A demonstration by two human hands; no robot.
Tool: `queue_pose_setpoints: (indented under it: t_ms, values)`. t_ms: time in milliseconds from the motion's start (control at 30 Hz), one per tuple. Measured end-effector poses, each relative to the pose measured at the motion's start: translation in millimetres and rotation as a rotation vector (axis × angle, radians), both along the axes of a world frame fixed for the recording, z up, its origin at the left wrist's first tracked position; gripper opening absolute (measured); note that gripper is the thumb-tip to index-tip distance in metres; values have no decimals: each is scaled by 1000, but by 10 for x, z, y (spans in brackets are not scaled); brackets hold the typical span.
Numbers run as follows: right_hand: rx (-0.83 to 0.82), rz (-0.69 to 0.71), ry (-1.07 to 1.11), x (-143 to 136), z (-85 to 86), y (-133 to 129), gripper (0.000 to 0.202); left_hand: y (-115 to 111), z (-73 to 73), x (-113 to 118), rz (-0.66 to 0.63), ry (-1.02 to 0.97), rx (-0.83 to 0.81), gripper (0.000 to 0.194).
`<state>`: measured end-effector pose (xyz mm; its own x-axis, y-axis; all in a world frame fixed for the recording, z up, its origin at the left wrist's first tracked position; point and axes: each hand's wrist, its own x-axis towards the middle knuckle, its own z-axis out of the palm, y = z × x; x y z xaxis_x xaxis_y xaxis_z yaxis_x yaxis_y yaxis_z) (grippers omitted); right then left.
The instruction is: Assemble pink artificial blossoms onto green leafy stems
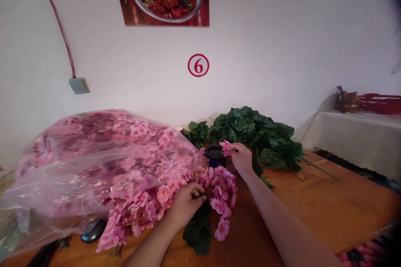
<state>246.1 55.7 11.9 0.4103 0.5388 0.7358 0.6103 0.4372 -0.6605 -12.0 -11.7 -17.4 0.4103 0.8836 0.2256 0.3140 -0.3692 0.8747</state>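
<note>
My right hand (241,157) pinches a small pink flower (224,148) at the right rim of a dark blue pot (216,155) with a small red light on its front. My left hand (189,202) is closed on a green leaf stem, and the leaves (199,229) hang below it. A strand of pink blossoms (223,204) lies between my hands. Pink flowers (138,210) spill out of a clear plastic bag (94,162) on the left.
Green leaves (250,129) are heaped at the back of the wooden table (319,192). A dark rounded object (93,232) lies by the bag. At the far right, a cloth-covered table (354,133) holds a red basket (382,104).
</note>
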Motion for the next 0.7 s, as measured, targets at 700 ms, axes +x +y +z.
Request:
queue_pose_setpoints:
  t_ms: [700]
  values:
    - [-364, 745, 565, -596, 186, -408, 12, 42, 47, -42, 45, -227, -116, 23]
